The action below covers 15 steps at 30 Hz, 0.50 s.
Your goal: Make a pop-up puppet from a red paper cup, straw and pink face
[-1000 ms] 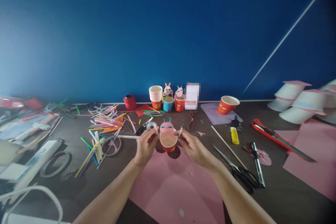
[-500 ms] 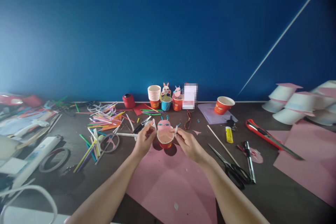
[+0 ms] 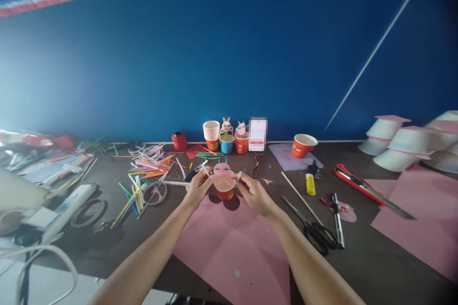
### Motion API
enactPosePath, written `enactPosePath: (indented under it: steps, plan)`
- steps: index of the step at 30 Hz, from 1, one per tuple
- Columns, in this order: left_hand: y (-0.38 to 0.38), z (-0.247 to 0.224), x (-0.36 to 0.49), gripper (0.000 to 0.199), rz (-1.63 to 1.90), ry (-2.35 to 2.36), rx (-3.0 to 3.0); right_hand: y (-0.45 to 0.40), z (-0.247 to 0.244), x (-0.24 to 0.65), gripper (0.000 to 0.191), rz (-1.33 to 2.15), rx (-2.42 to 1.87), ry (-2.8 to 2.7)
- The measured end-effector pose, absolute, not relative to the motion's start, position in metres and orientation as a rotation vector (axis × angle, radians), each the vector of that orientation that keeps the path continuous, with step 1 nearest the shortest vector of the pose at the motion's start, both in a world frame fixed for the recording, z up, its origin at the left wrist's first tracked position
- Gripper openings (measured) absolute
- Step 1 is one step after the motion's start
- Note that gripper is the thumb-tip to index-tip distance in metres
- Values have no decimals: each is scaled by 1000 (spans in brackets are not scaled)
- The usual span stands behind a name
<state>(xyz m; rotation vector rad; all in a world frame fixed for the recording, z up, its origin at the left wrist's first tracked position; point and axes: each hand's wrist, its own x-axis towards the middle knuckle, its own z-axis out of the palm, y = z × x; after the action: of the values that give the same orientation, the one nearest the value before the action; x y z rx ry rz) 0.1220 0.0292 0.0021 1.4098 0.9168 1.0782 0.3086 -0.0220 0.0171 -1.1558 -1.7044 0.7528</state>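
Between my hands is a small red paper cup (image 3: 225, 194) with a pale inside. A pink cut-out face (image 3: 222, 170) with thin blue ears rises at its far rim. My left hand (image 3: 199, 188) is closed at the cup's left side, pinching a thin white strip (image 3: 204, 170). On the right, the fingers of my right hand (image 3: 255, 194) close on another white strip (image 3: 238, 177) beside the rim. The cup throws a dark shadow on a pink paper sheet (image 3: 232, 248); whether it rests there I cannot tell.
Scissors (image 3: 317, 236), a marker pen (image 3: 338, 219), a yellow glue stick (image 3: 310, 184) and a red utility knife (image 3: 358, 183) lie right. Coloured strips (image 3: 150, 159) are heaped left. Behind stand stacked cups (image 3: 212, 134), two decorated cups and a lone red cup (image 3: 303, 146).
The view has tilted up slightly, showing a striped edge above the blue wall. The left white strip leans further left. Both hands stay beside the cup.
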Motion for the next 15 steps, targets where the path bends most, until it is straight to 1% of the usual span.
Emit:
enactPosePath:
  steps: [4, 10, 15]
  plan:
    - [34, 7, 124, 41, 1030, 898, 1549, -20, 14, 309, 33, 784, -1187, -1659]
    - [49, 12, 127, 52, 914, 905, 1737, -17, 9, 312, 37, 924, -1136, -1564]
    - [58, 18, 126, 62, 809, 789, 1859, -15, 7, 314, 37, 874, -1121, -1577]
